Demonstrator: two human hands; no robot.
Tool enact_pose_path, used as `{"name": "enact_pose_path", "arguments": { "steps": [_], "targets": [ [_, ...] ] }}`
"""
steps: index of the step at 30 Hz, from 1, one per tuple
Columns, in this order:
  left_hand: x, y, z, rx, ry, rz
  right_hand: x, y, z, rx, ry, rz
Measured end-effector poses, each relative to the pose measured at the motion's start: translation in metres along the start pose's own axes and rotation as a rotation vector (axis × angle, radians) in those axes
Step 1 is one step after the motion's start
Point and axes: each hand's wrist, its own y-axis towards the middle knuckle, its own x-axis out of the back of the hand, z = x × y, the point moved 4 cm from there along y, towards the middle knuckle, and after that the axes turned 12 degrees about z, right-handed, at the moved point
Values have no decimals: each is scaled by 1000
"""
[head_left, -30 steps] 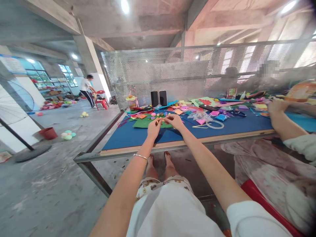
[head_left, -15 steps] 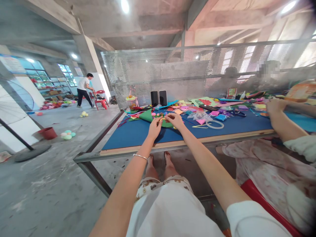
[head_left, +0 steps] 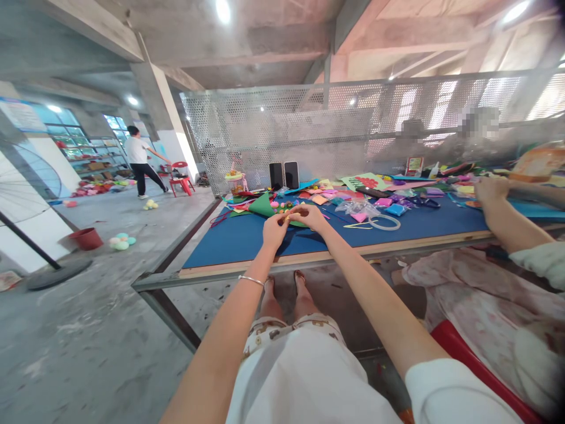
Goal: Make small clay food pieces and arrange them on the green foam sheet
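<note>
Small yellow craft piece (head_left: 286, 217), pinched between both hands' fingertips, raised just above green felt sheet (head_left: 263, 205), details too small to tell

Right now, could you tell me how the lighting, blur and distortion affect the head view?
Head view: wide-angle distortion bows the blue table edge and stretches the forearms. The ceiling lights glare white and the upper right is washed out in haze. The left hand and right hand are small, so the piece pinched between them cannot be made out. Blurred patches sit behind the mesh screen.
</note>
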Motion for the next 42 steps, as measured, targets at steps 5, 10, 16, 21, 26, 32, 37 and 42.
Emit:
{"name": "enact_pose_path", "arguments": {
  "steps": [5, 10, 16, 21, 26, 32, 37, 42],
  "targets": [
    [-2, -1, -1, 17, 15, 18, 0, -2, 0, 23, -6, 1],
    [0, -2, -1, 35, -5, -16, 3, -1, -1, 15, 2, -18],
    [4, -2, -2, 20, -24, -45, 2, 0, 2, 3, 39, -25],
    [6, -3, -5, 2, -16, -35, -1, 0, 2, -28, 88, -12],
    [7, -4, -7, 10, -17, -48, -2, -1, -5, -113, 172, -5],
    [8, -2, -6, 26, -29, -48, -6, -2, -10, -194, 280, 36],
    [7, 0, -2, 43, -61, -64, -3, -3, -7, -214, 311, 14],
    [2, 1, -2, 45, -89, -43, -2, -4, -8, -245, 309, -5]
  ]
}}
